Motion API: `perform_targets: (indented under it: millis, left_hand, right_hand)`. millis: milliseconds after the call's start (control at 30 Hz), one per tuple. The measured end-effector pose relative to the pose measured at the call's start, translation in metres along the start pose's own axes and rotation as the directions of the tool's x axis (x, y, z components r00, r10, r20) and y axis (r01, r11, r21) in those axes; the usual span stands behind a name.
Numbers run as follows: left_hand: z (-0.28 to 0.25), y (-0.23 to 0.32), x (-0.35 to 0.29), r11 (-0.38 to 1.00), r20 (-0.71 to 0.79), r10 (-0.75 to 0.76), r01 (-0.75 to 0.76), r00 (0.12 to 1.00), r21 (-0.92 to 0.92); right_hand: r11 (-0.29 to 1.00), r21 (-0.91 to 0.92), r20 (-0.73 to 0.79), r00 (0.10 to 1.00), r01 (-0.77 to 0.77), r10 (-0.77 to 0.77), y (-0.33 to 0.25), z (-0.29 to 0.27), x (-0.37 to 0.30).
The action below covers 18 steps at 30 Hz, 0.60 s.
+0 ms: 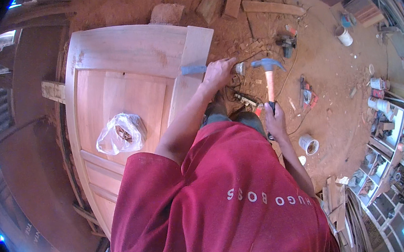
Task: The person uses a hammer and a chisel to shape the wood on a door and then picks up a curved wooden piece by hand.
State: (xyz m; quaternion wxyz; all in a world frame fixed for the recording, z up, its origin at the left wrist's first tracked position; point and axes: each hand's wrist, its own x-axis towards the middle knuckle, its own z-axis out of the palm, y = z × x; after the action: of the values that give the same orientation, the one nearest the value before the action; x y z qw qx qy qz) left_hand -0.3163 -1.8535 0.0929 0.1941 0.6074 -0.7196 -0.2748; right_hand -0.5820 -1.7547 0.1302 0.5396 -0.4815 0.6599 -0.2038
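At the far left lies the large pale wooden panelled door, flat on its supports. On its middle panel sits a clear plastic bag, knotted, with small dark pieces inside; I cannot tell what they are. Further right, at the door's right edge, there is a small grey flat piece against the upright board.

My left hand is just beside this grey piece, at the edge of the door. Its grip is closed in a pinch, and it seems to hold something small against the wood, but the thing itself is too small for me to tell. Below it, some cables and small tools lie on the sawdust floor.

My right hand has a full closed grip around the lower handle of the claw hammer with orange handle and grey steel head. The head is raised, near my left hand but apart from it.

I judge that I am at the striking step: the small thing is placed and the hammer is ready. The next move calls for a short, straight blow, with my left fingers kept away.
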Motion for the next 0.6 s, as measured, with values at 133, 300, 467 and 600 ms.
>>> perform_targets:
  millis: [133,300,467,600]
  left_hand:
    - [-0.001,0.008,0.005,1.0,-0.003,-0.008,0.009,1.0,0.027]
    - [0.003,0.005,0.005,1.0,-0.041,0.011,-0.011,0.999,-0.008]
    - [0.004,0.014,0.008,0.998,0.001,-0.027,0.027,1.0,0.051]
    - [0.004,0.015,0.006,0.998,-0.041,-0.042,0.043,0.998,0.036]
  right_hand:
    - [0.999,-0.024,-0.019,0.999,0.027,-0.028,0.021,0.012,0.006]
    - [0.997,0.019,-0.101,0.992,0.073,-0.07,0.021,0.01,0.008]
    - [0.962,-0.119,-0.071,0.964,0.246,-0.256,0.025,0.002,0.02]
    - [0.995,0.059,0.048,0.996,-0.075,0.073,0.001,0.002,0.011]
